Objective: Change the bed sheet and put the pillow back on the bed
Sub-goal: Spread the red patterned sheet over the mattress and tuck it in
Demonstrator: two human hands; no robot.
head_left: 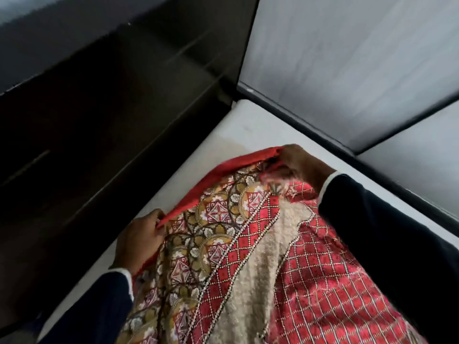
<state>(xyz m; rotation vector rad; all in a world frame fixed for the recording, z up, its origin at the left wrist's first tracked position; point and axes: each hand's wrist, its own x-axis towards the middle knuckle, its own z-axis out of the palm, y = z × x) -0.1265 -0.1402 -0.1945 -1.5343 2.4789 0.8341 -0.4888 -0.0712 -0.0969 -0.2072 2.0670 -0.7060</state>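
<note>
Bed sheet [248, 256]: patterned cloth, bunched and partly spread on the bare white mattress [223, 142], reaching toward the mattress's far corner. Plain red border along its far edge; inside that, a band of gold, brown and white floral and scalloped motifs with red diamond medallions; then red lattice panels dotted in white, flanking a cream strip of nubbly texture down the middle. Left hand [139, 242]: at the sheet's left edge, fingers curled, pinching the red border. Right hand [300, 162]: at the sheet's far end, fingers curled round a gathered bunch of the border. Both arms in dark sleeves [387, 232] with white cuffs. Dark wooden headboard [111, 108] left of the mattress; pale wall [347, 58] beyond it.
</note>
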